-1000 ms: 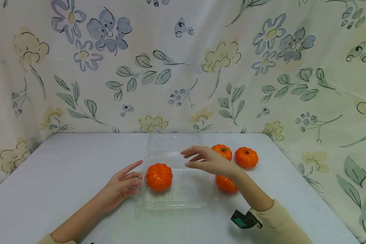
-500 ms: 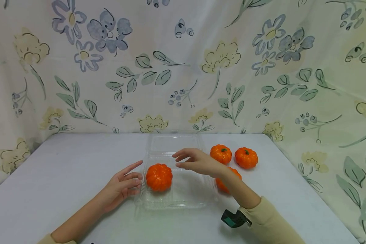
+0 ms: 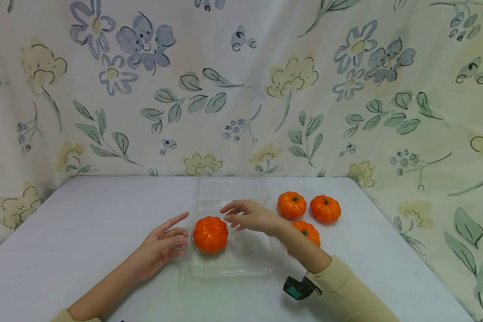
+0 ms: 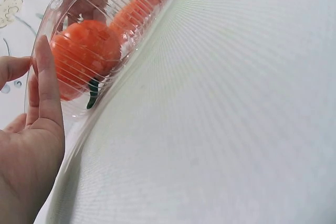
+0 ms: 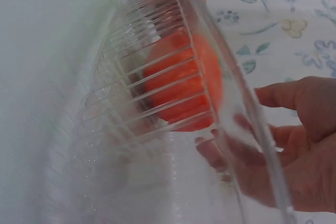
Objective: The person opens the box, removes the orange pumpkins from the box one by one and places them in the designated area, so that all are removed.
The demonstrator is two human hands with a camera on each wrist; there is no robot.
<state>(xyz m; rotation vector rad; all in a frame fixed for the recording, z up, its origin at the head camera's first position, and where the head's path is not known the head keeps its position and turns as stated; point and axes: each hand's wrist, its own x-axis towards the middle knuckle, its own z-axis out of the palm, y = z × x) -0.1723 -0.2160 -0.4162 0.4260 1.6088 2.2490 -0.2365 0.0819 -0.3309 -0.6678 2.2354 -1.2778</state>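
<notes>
An orange toy pumpkin (image 3: pixel 210 235) sits in the left part of a clear plastic clamshell box (image 3: pixel 245 261) whose lid lies back. Its green stem (image 4: pixel 93 94) points down in the left wrist view. My left hand (image 3: pixel 161 246) is at the box's left wall, fingers mostly extended and touching the plastic. Just right of and above that pumpkin, my right hand (image 3: pixel 251 218) hovers inside the box area with loosely bent fingers and nothing in them. Through the ribbed wall, the right wrist view shows the pumpkin (image 5: pixel 184 85) apart from the fingers.
Right of the box, two more pumpkins stand at the back, one nearer (image 3: pixel 291 205) and one farther right (image 3: pixel 325 209). A third (image 3: pixel 307 233) is partly hidden by my right forearm. A floral curtain (image 3: pixel 241 89) hangs behind the white table (image 3: pixel 104 214).
My right hand has moved left and slightly down across the box towards the pumpkin inside, uncovering more of the pumpkins on the right. The left hand has stayed at the box's wall.
</notes>
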